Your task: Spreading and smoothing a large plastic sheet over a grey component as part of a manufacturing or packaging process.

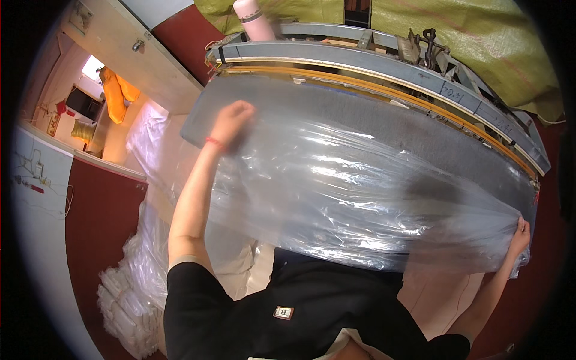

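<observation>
A wide, clear plastic film [336, 186] stretches in shiny creases over the near part of a long grey tabletop [372, 108]. My left hand [233, 125], with a red band at its wrist, is closed at the film's far left and slightly blurred; the film's upper edge runs up to it. At the right end, my right hand [521, 235] pinches the film's corner, where the folds gather. Between the two hands the sheet looks pulled taut. Its near edge hangs close to my black shirt.
Behind the tabletop runs a grey metal frame [336, 57] with orange strips, a pink bottle [253, 21] and a rusty clamp [427, 48]. Yellow-green sheeting [480, 54] hangs beyond. Bunched clear plastic [129, 300] lies at lower left, near an open door [132, 42].
</observation>
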